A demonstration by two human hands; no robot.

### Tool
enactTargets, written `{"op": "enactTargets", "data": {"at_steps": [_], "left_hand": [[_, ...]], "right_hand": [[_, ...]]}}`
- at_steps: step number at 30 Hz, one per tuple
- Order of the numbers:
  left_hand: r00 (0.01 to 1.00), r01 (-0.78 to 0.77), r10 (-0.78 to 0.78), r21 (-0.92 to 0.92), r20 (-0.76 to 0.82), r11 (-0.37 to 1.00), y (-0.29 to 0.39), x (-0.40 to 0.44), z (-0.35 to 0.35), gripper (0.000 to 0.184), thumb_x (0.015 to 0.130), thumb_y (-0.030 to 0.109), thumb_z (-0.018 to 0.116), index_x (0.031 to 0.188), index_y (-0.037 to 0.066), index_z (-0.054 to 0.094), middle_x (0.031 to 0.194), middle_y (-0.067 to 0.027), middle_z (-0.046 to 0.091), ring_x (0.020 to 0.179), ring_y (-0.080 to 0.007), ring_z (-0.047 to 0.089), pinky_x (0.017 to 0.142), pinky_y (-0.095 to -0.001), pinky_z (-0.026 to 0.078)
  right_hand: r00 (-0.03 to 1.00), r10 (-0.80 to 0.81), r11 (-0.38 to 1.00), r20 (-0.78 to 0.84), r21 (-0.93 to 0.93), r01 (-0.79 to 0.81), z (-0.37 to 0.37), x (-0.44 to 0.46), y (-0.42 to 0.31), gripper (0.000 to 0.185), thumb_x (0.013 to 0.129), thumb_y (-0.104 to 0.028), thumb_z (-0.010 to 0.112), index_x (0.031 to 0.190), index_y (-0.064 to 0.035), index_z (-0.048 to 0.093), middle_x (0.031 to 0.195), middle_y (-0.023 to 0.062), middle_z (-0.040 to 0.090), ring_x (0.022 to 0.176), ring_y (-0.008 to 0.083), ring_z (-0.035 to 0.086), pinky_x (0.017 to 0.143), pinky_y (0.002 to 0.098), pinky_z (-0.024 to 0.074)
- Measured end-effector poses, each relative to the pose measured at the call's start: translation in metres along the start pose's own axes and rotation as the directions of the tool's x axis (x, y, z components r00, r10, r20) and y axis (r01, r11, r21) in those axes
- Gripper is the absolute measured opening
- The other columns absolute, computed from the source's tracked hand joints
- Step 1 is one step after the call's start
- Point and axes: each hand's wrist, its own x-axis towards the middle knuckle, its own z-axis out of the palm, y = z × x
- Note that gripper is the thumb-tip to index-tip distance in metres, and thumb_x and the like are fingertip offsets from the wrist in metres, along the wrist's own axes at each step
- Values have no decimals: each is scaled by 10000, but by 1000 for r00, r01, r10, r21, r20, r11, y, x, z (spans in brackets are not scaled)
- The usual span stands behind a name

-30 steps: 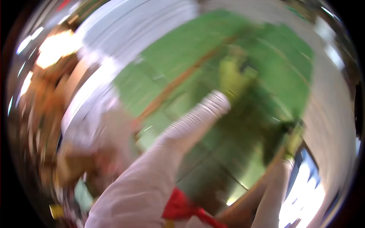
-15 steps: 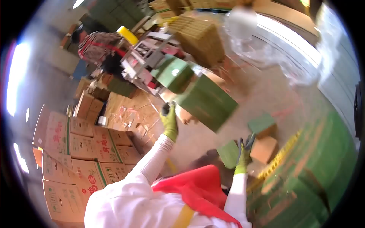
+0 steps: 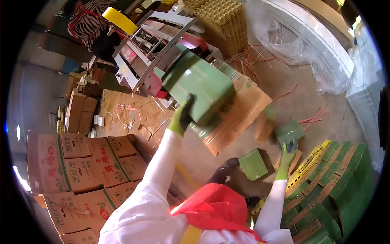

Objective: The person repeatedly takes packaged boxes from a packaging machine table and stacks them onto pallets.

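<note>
A large green box point(image 3: 199, 83) sits tilted at the carton-sealing machine point(image 3: 150, 49), partly above a brown, green-edged carton point(image 3: 239, 116). My left hand point(image 3: 183, 116), in a green glove with dark fingers, is at the box's near left side, its fingers against the face. My right hand point(image 3: 288, 156), gloved alike, is stretched out low on the right with fingers apart, over or beside a small green box point(image 3: 289, 132); whether it touches is unclear. Another small green box point(image 3: 253, 164) lies on the floor to its left.
Printed brown cartons point(image 3: 91, 162) are stacked at the left. Green boxes point(image 3: 325, 191) stand beside a yellow pallet edge point(image 3: 306, 164) at lower right. Egg trays point(image 3: 221, 26) and plastic wrap point(image 3: 325, 73) are at the back. A person in zebra print point(image 3: 87, 22) stands upper left.
The view has swung from the stacked green boxes to the machine and come closer to it. My left hand has moved onto the large green box. My right hand has shifted right.
</note>
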Motion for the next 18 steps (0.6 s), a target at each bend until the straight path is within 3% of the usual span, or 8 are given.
{"op": "enactTargets", "data": {"at_steps": [1, 6, 7, 9, 10, 11, 14, 18], "left_hand": [[1000, 14, -14, 9, 4, 1000, -11, -25, 0, 589, 887, 379, 591, 1323, 11, 446, 1270, -52, 522, 1150, -158, 473, 902, -364, 436], [986, 167, -166, -94, 20, 982, -19, -158, 7, 478, 851, 302, 657, 1181, -25, 547, 1110, -67, 598, 967, -143, 568, 883, -288, 443], [982, 185, -180, -112, 54, 976, -11, -173, 13, 486, 833, 282, 681, 1176, -28, 534, 1096, -70, 597, 949, -155, 575, 884, -296, 445], [984, 180, -172, -225, 55, 958, -16, -187, 26, 580, 783, 233, 727, 1226, -34, 466, 1116, -70, 571, 975, -177, 563, 886, -317, 444], [974, 221, -218, -49, 64, 974, -37, -181, 14, 621, 757, 161, 723, 1265, -22, 414, 1160, -69, 537, 1014, -187, 546, 887, -321, 443], [991, 95, -97, 30, 90, 995, -33, -172, 10, 608, 749, 161, 723, 1250, -13, 426, 1164, -70, 532, 1025, -188, 539, 890, -322, 441], [960, -278, 265, 270, 85, 922, -6, -106, -26, 478, 774, 151, 656, 1205, 51, 472, 1118, -60, 546, 984, -162, 550, 836, -284, 461], [940, 342, -317, -342, 129, 875, 23, 38, -59, 470, 869, 455, 545, 1224, 150, 508, 1144, -53, 566, 999, -233, 556, 849, -392, 475]], "right_hand": [[1000, 6, 1000, 14, 10, -6, -14, -9, 19, 662, 785, -132, 698, 1341, -1, 365, 1286, 148, 479, 1133, 231, 504, 955, 319, 409], [965, -130, 932, 229, 361, 40, 8, -47, -54, 619, 849, -67, 604, 1387, -32, 299, 1300, 114, 444, 1163, 202, 464, 950, 301, 410], [932, 157, 856, 326, 426, -293, 29, -66, -92, 708, 840, -132, 633, 1418, -56, 232, 1323, 102, 415, 1162, 183, 445, 921, 295, 428], [774, 303, 797, 555, 298, -525, 40, -109, -169, 721, 840, -162, 628, 1430, -88, 220, 1306, 69, 434, 1108, 168, 461, 865, 280, 460], [843, 167, 867, 511, 330, -373, 42, -120, -181, 661, 855, -139, 601, 1416, -79, 258, 1304, 66, 446, 1109, 163, 467, 876, 283, 452], [887, 27, 913, 461, 351, -210, 40, -127, -186, 604, 869, -116, 574, 1403, -71, 296, 1302, 62, 458, 1111, 159, 472, 887, 285, 443], [891, 189, 710, 413, 570, -415, 25, -139, -175, 497, 904, -138, 525, 1360, -31, 360, 1279, 58, 485, 1110, 142, 487, 919, 282, 415], [903, 209, 863, 375, 363, -350, -31, -155, -160, 414, 925, -146, 489, 1308, 3, 430, 1214, 50, 532, 1097, 129, 505, 945, 267, 392]]}}
